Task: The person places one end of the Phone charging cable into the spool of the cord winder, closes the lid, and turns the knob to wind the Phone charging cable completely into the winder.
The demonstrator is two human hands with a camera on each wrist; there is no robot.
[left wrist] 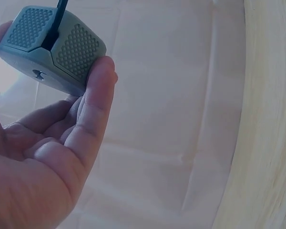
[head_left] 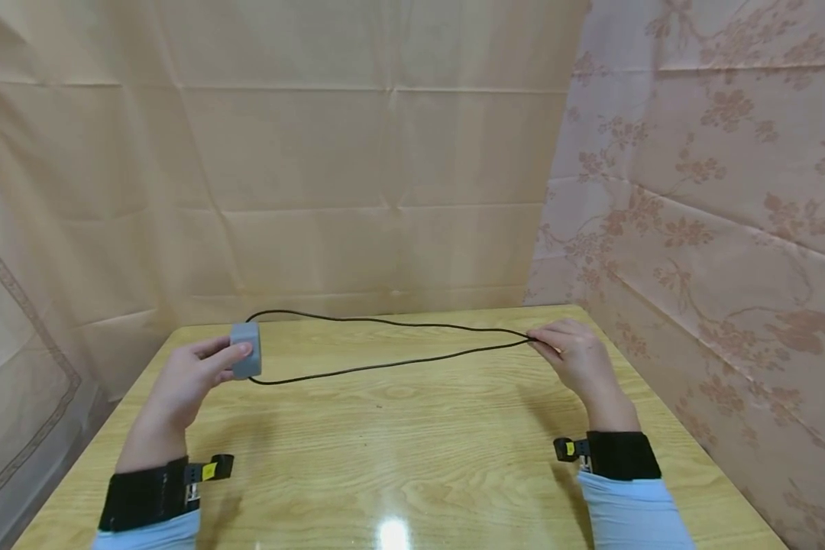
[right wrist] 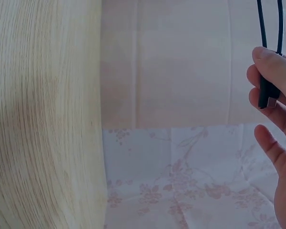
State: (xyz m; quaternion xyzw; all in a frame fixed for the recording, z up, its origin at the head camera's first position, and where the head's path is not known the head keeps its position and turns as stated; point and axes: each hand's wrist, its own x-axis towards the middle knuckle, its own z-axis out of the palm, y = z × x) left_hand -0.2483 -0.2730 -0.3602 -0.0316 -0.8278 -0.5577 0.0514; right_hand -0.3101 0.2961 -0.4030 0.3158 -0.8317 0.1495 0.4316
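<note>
My left hand (head_left: 187,376) grips a small grey-blue cable case (head_left: 250,365) between thumb and fingers, over the left of the table. In the left wrist view the case has studded panels and a dark groove. Two black cable strands (head_left: 385,367) run from its opposite ends and meet at my right hand (head_left: 580,357). That hand pinches both strands together at their ends. The right wrist view shows the black plugs (right wrist: 267,90) side by side under the thumb, one with a metal USB-C type tip. The strands hang in a long, slightly slack loop between the hands.
Below the hands lies a wood-grain table (head_left: 385,443) with a bright reflection near its front. A beige curtain (head_left: 316,153) hangs behind it, and a floral cloth (head_left: 715,198) on the right. Black bands (head_left: 624,456) with small cameras circle both wrists.
</note>
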